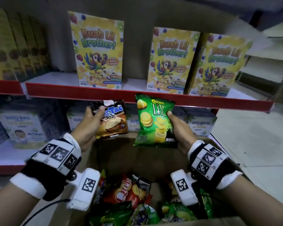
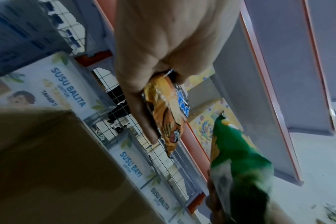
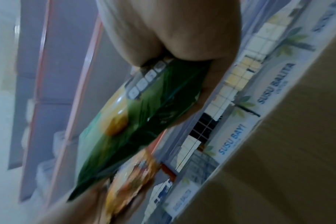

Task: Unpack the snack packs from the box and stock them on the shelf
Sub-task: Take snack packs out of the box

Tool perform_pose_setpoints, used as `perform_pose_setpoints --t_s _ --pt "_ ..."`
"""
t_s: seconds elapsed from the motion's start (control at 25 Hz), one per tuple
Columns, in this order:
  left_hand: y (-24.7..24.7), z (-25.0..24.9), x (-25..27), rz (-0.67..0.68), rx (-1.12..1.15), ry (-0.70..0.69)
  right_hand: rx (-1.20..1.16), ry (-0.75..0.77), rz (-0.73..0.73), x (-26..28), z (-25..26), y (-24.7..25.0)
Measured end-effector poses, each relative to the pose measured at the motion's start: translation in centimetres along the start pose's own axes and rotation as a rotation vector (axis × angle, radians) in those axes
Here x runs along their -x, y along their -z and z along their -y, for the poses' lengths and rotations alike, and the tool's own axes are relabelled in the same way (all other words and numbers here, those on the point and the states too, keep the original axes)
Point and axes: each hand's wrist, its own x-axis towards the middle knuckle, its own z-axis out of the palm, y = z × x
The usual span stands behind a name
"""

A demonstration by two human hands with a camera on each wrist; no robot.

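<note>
My left hand (image 1: 90,121) grips a brown and orange snack pack (image 1: 112,121) by its left side, thumb across the front. My right hand (image 1: 178,126) holds a green Chitato Lite chip pack (image 1: 152,123) upright by its right edge. Both packs hang above the open cardboard box (image 1: 153,160), just below the red edge of the upper shelf (image 1: 104,93). The left wrist view shows the brown pack (image 2: 163,109) in the fingers (image 2: 142,121) and the green pack (image 2: 238,151) beside it. The right wrist view shows the green pack (image 3: 144,115) held from the side.
Several more snack packs (image 1: 131,198) lie in the box bottom. Yellow cereal boxes (image 1: 98,51) stand on the upper shelf with gaps between them. White milk cartons (image 1: 23,128) fill the lower shelf behind a wire rail. Tiled floor (image 1: 252,144) lies to the right.
</note>
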Motion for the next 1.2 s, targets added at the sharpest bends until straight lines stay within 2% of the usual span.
perform_pose_setpoints --t_s 0.16,0.24,0.32,0.36,0.48,0.6,0.64,0.72,0.8,0.88,0.96,1.04,1.12,1.2 --pt "-2.7 0.7 1.3 0.254 0.213 0.112 0.283 0.18 -0.008 1.4 0.4 -1.6" --pt "-3.1 1.1 2.2 0.357 0.17 0.109 0.437 0.229 -0.046 1.9 -0.3 -2.5" --pt "-2.8 1.9 2.7 0.327 0.055 0.038 0.519 0.221 -0.036 2.3 -1.6 -3.5" --pt "-2.5 2.3 2.7 0.296 0.02 -0.001 0.496 0.202 0.016 2.3 -2.4 -4.0" --pt "-0.3 2.5 2.1 0.171 -0.099 -0.07 0.395 0.058 0.247 2.1 -3.7 -5.1" --pt "3.0 2.2 1.2 0.113 -0.109 -0.063 0.193 -0.244 0.322 1.7 -5.1 -6.2" --pt "4.0 2.1 1.1 0.105 -0.087 -0.067 0.256 -0.314 0.374 1.7 -6.0 -6.6" --pt "5.7 2.1 0.9 0.085 -0.049 -0.086 0.728 -0.304 0.635 2.0 -7.7 -7.6" --pt "6.8 2.3 0.7 0.063 -0.026 -0.079 1.154 -0.203 0.994 2.9 -9.8 -8.8" --pt "7.5 2.6 0.5 0.063 -0.021 -0.067 1.284 -0.243 1.251 4.1 -11.4 -9.8" --pt "8.0 2.7 0.4 0.072 -0.002 -0.061 1.291 -0.263 1.377 5.1 -12.9 -10.3" --pt "8.3 2.7 0.4 0.071 0.013 -0.076 1.273 -0.22 1.364 5.7 -14.1 -10.3" --pt "8.5 2.6 0.4 0.061 0.027 -0.091 1.326 -0.132 1.29 5.7 -14.4 -10.1" --pt "8.5 2.4 0.4 0.059 0.029 -0.107 1.354 -0.112 1.237 5.2 -13.9 -9.9"
